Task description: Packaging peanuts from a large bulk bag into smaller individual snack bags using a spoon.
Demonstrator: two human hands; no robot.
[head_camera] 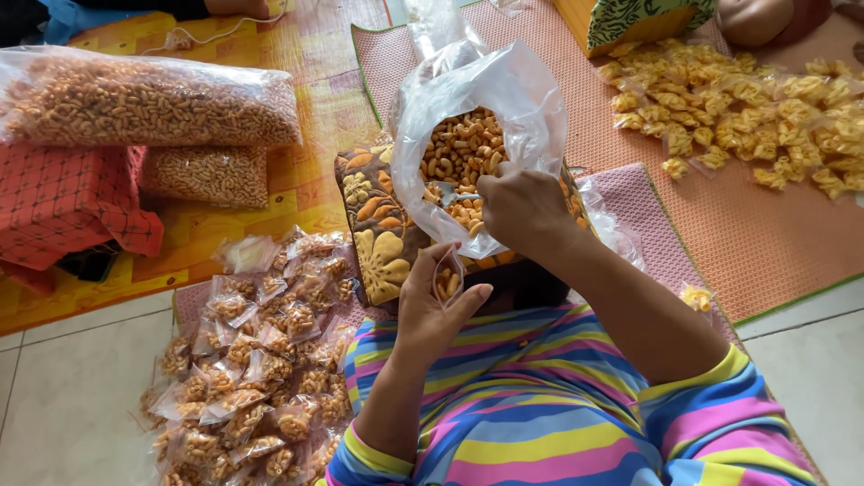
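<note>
Filling goes best if the left hand [432, 310] keeps the small clear packet [447, 281] upright with its mouth pinched wide, just under the spoon [447, 193], so no snack pieces spill. The right hand [522, 211] is clenched on the spoon's handle, reaching into the large clear bag of curled orange snacks [463, 148]. That bag rests on a floral cushion [378, 225], just beyond both hands; the packet sits between them.
</note>
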